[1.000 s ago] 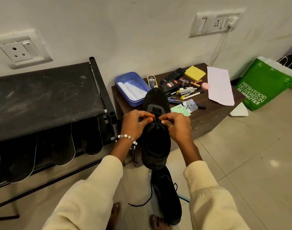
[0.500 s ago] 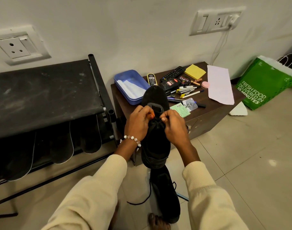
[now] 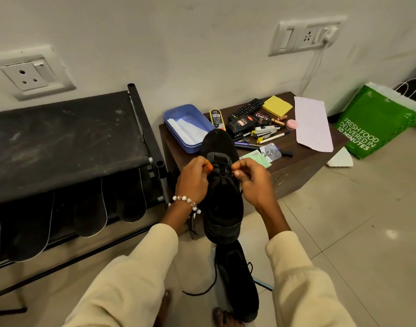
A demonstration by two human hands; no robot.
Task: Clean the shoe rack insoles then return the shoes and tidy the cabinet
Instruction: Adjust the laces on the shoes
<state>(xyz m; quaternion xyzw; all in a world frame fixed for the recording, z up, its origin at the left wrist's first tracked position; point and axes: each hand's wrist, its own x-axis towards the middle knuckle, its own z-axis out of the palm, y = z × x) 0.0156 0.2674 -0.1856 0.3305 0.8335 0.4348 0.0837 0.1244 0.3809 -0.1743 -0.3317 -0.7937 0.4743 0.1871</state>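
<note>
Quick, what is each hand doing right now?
Left hand: pinching a lace on the black shoe.
Right hand: pinching the lace on the other side.

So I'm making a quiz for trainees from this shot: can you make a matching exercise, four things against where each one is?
Things:
1. black shoe with the laces being worked
2. second black shoe
3. blue tray
4. green bag

Places:
A. leaning at the wall, right of the cabinet
B. on the floor by the feet
C. on the cabinet's left end
D. held up between both hands

Pairs: 1-D, 2-B, 3-C, 4-A
</note>
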